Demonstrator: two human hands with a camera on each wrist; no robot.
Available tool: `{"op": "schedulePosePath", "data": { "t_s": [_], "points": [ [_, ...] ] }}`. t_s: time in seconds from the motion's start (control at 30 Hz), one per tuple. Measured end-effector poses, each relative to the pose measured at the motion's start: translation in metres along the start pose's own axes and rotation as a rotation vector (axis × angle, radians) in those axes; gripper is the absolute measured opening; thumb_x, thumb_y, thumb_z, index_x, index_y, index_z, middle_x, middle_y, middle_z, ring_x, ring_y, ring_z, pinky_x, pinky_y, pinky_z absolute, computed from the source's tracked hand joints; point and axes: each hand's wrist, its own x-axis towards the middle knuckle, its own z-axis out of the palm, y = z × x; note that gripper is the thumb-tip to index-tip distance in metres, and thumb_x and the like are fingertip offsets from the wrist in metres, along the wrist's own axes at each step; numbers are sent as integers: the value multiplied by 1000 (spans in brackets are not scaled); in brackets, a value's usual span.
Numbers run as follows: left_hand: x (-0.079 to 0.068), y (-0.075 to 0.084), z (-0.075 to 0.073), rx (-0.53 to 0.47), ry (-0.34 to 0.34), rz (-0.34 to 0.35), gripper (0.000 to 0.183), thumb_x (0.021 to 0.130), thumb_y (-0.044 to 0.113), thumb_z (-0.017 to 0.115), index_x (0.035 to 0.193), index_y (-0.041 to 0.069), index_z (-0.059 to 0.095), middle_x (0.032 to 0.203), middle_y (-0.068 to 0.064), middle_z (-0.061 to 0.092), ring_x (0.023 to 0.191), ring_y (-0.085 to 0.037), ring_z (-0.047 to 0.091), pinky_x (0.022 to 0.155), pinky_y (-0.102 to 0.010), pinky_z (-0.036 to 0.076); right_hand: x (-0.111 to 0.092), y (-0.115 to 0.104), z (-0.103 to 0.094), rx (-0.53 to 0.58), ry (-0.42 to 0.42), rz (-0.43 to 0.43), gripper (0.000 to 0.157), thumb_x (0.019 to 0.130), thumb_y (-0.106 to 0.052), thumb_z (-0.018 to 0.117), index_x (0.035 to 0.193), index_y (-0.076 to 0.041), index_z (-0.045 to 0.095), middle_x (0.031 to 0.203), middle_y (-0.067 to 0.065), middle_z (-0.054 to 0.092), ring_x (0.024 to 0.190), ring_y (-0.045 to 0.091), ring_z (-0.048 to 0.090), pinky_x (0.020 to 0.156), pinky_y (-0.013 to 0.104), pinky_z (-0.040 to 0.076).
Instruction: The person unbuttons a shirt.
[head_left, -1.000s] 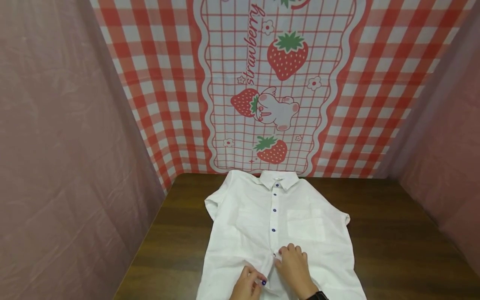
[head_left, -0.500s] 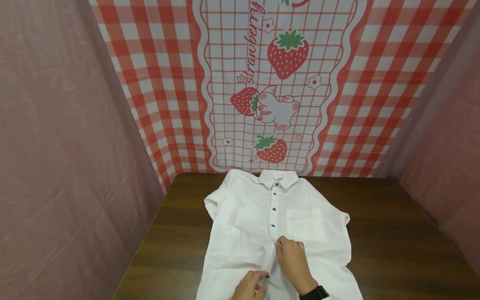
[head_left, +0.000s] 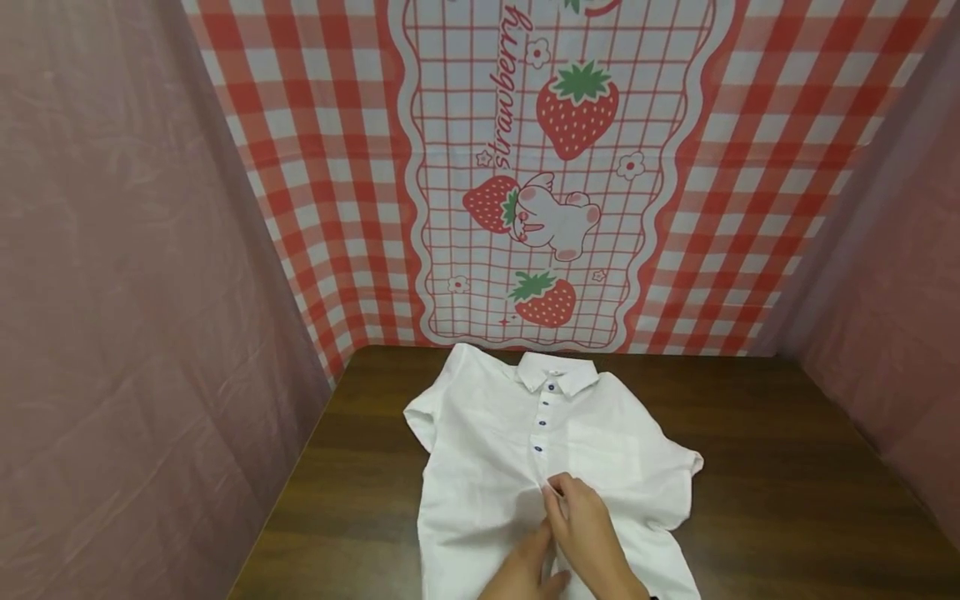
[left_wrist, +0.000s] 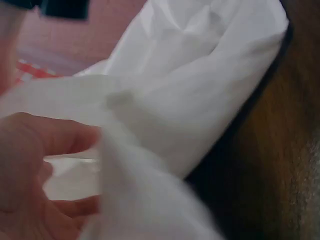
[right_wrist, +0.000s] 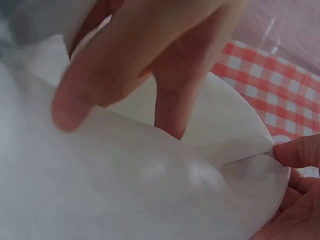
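A white short-sleeved shirt (head_left: 480, 467) with dark blue buttons lies front up, its lower part lifted. My right hand (head_left: 588, 533) pinches the front edge below the lowest visible button (head_left: 537, 449); in the right wrist view, this hand (right_wrist: 300, 175) holds the cloth edge between thumb and fingers. Just below it is my left hand (head_left: 521, 571), its fingertips close by the right hand. In the right wrist view, the left hand's (right_wrist: 140, 60) digits are spread over the raised cloth, one passing behind it. In the left wrist view, its fingers (left_wrist: 75, 137) meet a cloth fold.
The shirt lies on a dark brown wooden table (head_left: 765, 467). Behind it hangs a red-and-white checked cloth (head_left: 337, 167) printed with strawberries. Pink curtains (head_left: 135, 292) stand on both sides.
The left hand has moved up beside the right hand, and the blue button at its fingertips has gone from view. The shirt's collar has shifted slightly toward me, with the front drawn up into folds.
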Motion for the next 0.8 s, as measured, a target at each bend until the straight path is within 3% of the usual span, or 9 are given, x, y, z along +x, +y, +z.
{"op": "schedulePosePath", "data": {
  "t_s": [0.1,0.23,0.33,0.4,0.47,0.53,0.63,0.7,0.8],
  "points": [
    [6,-6,4,38,63,109,71,88,21,60,146,8,22,141,-17,43,127,-25,46,102,-32,41,-6,-1,-6,4,17,15,8,85,-9,63,78,-13,61,71,-6,59,69,13,56,64,31,46],
    [9,-9,5,62,90,169,62,88,20,59,142,10,30,139,-14,46,125,-22,47,101,-32,42,-16,2,-9,12,55,37,8,83,-9,64,77,-14,62,76,-6,62,73,15,59,67,33,47],
    [6,-5,1,110,63,169,58,85,16,62,139,10,39,136,-12,48,123,-22,48,99,-31,43,-22,4,-10,19,63,79,6,84,-11,64,79,-14,63,78,-4,64,73,17,60,67,34,47],
    [3,3,-5,165,44,136,50,83,14,63,131,9,50,128,-9,56,116,-18,54,93,-29,46,-25,7,-9,28,83,94,5,83,-11,65,80,-14,63,78,-4,65,72,17,61,65,34,48],
    [-1,15,-15,169,57,54,36,81,10,62,117,9,62,111,-4,65,100,-12,60,82,-25,49,-26,9,-9,31,121,88,5,82,-9,66,79,-13,63,77,-3,65,71,18,62,64,33,48],
    [-4,28,-25,128,122,-50,18,80,5,59,94,12,68,88,3,67,77,-4,59,67,-20,48,-27,11,-8,34,171,61,8,79,-6,68,78,-12,63,75,-2,66,69,18,63,63,31,49],
    [-6,44,-35,53,354,-75,19,73,-4,56,74,15,60,72,7,58,58,2,47,54,-14,40,-28,13,-7,32,220,23,11,75,-3,70,77,-12,63,74,-2,66,68,18,63,61,30,48],
    [-4,51,-39,25,493,-30,22,74,-5,56,77,17,58,80,7,57,56,5,41,51,-9,37,-29,13,-6,30,228,13,11,75,-3,70,77,-11,63,73,-2,65,67,19,62,60,31,47],
    [0,57,-43,14,572,69,20,81,0,59,95,14,59,103,1,58,57,9,40,53,-5,37,-30,14,-6,27,226,4,10,75,-3,69,77,-10,63,73,0,65,67,20,63,60,33,48]
  ]
}}
